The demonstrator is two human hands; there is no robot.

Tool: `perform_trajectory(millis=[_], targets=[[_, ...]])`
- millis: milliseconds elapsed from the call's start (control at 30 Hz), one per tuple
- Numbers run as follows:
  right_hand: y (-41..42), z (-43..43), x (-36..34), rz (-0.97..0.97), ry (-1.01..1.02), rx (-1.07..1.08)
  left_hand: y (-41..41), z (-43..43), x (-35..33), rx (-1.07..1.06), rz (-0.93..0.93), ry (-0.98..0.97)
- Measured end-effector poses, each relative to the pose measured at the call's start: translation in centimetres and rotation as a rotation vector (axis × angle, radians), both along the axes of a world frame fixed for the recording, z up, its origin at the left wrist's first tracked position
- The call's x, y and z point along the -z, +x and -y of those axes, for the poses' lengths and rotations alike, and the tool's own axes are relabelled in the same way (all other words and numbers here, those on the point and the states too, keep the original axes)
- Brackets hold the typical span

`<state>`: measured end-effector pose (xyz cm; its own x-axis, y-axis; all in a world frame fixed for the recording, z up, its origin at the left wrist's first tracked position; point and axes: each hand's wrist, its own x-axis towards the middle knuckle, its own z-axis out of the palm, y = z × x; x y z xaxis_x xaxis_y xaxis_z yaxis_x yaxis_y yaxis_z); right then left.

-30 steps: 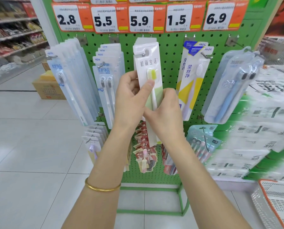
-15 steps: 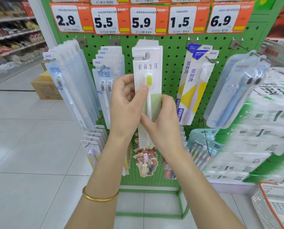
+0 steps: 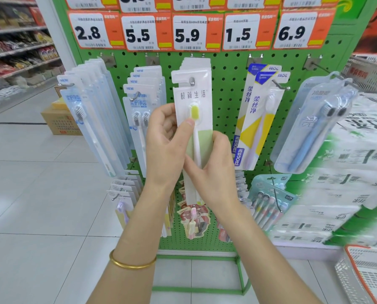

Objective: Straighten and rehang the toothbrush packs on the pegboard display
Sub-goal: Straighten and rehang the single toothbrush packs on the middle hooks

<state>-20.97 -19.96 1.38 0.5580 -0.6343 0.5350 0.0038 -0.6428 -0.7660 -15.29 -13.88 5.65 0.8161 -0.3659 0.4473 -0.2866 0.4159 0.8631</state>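
green pegboard [image 3: 227, 106] behind. left hand [image 3: 165, 145] fingers pinch toothbrush pack [image 3: 194, 95] by bristles; right hand [image 3: 216, 170] fingers curl round its middle. pack upright, brush head up.

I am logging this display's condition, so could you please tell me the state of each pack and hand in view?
white-and-green pack: on its hook, upright, held by both hands.
left hand: pinches the pack's left edge, thumb in front.
right hand: grips the pack's lower half.
FROG packs: hung, tilted.
blue twin pack: hung, tilted.
NEW packs: hung, one behind another.
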Motion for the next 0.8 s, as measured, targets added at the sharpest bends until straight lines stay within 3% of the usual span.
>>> perform_trajectory(millis=[333, 467, 600, 800], targets=[[0.9, 1.9, 0.2, -0.083, -0.027, -0.001, 1.5, 1.3, 0.3, -0.017, 0.057, 0.125], [1.5, 3.9, -2.0, 0.076, -0.101, 0.085, 2.3, 1.6, 0.4, -0.030, 0.113, 0.198], [3.0, 5.9, -5.6, 0.106, -0.188, 0.111, 2.6, 1.6, 0.5, -0.058, 0.164, 0.248], [4.4, 7.2, -8.1, 0.095, -0.081, 0.012, 2.1, 1.6, 0.6, -0.070, 0.184, 0.270]])
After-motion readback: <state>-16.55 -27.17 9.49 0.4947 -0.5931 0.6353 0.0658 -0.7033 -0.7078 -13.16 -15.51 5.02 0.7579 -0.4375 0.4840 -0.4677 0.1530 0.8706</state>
